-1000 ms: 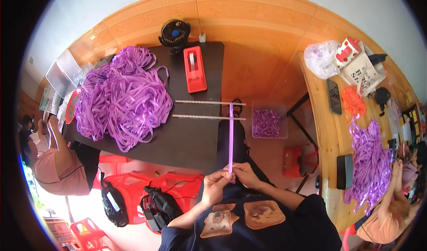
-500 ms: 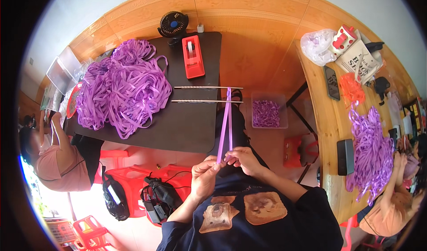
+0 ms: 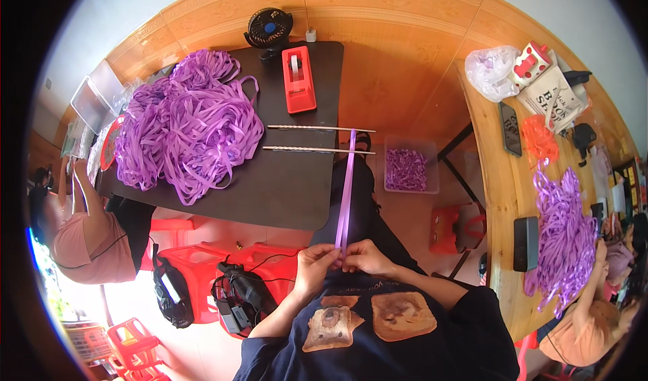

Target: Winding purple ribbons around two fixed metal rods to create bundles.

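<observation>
A purple ribbon [image 3: 346, 195] runs taut from two thin metal rods [image 3: 320, 150], looking like chopsticks, down to my hands. Its upper end passes around the far rod, and its two strands lie almost together. My left hand [image 3: 314, 265] pinches the lower part of the ribbon between thumb and fingers. Right beside it, my right hand [image 3: 370, 258] is closed on the ribbon's lower ends, which the fingers mostly hide. The rods lie side by side, jutting out past the right edge of the black table [image 3: 297, 192].
On the black table are a purple ribbon heap [image 3: 192, 128], a red tape dispenser [image 3: 298, 80] and a small fan [image 3: 268, 29]. A clear bin [image 3: 410, 167] of purple pieces stands on the floor. Another ribbon pile [image 3: 563, 236] lies on the wooden table [image 3: 496, 205]. People sit at both sides.
The two ribbon strands have swung from a narrow V to nearly overlapping. My hands have drawn slightly toward my body, both still closed on the ribbon. The whole view has shifted a little.
</observation>
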Demonstrator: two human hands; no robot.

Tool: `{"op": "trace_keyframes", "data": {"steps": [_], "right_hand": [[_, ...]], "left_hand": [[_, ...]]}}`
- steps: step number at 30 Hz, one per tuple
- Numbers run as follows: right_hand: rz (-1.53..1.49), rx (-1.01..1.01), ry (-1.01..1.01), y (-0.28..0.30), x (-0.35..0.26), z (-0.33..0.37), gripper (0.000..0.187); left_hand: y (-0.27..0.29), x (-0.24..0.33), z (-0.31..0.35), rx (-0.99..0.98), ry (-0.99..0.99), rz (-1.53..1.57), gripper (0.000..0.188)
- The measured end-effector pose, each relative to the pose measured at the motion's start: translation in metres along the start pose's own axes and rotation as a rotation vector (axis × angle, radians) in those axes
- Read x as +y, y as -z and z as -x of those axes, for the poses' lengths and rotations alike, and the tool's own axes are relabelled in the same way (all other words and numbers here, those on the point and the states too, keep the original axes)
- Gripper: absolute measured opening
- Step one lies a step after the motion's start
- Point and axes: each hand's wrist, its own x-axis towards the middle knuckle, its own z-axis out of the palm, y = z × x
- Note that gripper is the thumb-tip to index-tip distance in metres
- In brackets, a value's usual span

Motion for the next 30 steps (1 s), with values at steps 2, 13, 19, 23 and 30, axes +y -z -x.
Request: {"op": "trace_keyframes", "data": {"steps": [2, 13, 19, 23, 30], "right_hand": [[0.080, 0.013, -0.031, -0.001, -0.002, -0.001, 0.013], [0.076, -0.099, -0.094, 0.000, -0.011, 0.001, 0.011], [0.288, -0.253, 0.004, 0.003, 0.003, -0.001, 0.008], [0.239, -0.268, -0.033, 0.003, -0.001, 0.000, 0.007], [0.703, -0.220, 0.087, 0.049, -0.006, 0.015, 0.013]], "left_hand": [[0.002, -0.005, -0.003, 0.019, -0.024, -0.008, 0.012], [-0.001, 0.003, -0.032, -0.088, -0.090, -0.135, 0.019], [-0.020, 0.003, -0.047, -0.121, -0.072, 0.111, 0.021], [-0.014, 0.007, -0.053, -0.208, 0.098, 0.329, 0.023], [-0.009, 0.000, -0.060, -0.169, 0.162, 0.506, 0.022]]}}
